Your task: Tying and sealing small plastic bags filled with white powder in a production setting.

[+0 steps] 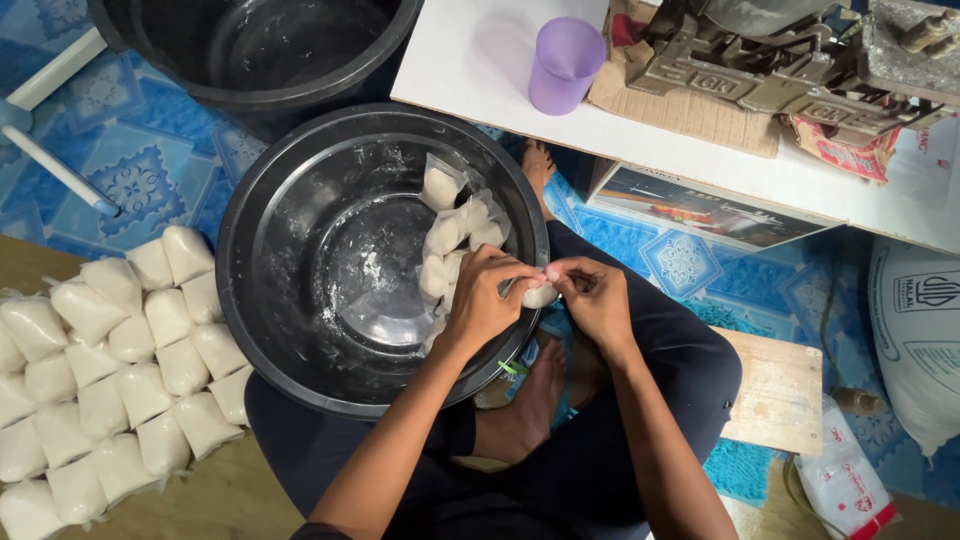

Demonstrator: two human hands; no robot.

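Head view, looking down at your lap. Your left hand [487, 295] and right hand [595, 295] meet over the near rim of the wide black plastic basin [300, 260], fingertips pinched together on a small clear plastic pouch of white powder [540, 295] held between them. Inside the basin, just left of your hands, lie several more filled clear pouches [455, 235]. At far left, rows of finished white pouches [110, 360] rest on the wooden board. A translucent purple plastic cup [565, 65] stands on the white tabletop [470, 60] above the basin.
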